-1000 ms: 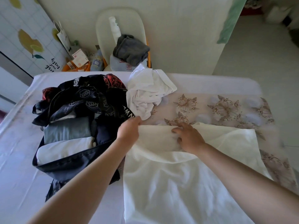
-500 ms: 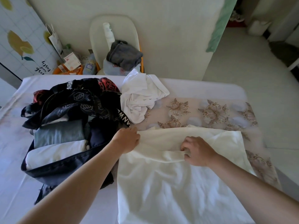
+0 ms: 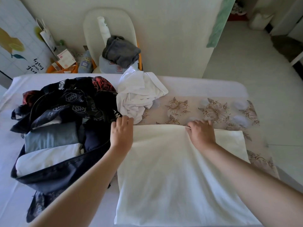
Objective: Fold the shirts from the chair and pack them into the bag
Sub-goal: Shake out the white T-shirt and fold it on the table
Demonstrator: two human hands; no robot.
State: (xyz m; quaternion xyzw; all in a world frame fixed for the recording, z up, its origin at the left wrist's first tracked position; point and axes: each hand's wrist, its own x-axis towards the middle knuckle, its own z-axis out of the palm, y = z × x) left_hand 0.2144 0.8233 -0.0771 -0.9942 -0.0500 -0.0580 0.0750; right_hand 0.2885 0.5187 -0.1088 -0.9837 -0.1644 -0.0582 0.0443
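Where the left hand grips, shirt corner hides.

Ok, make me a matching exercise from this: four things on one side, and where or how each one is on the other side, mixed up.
Things:
1 cream shirt
2 crumpled white shirt
3 grey garment
4 bag

Places or states:
A piled on the chair
B open, with folded clothes inside
C spread flat, nearest the camera
D bunched up beside the bag

Pairs: 1-C, 2-D, 3-A, 4-B
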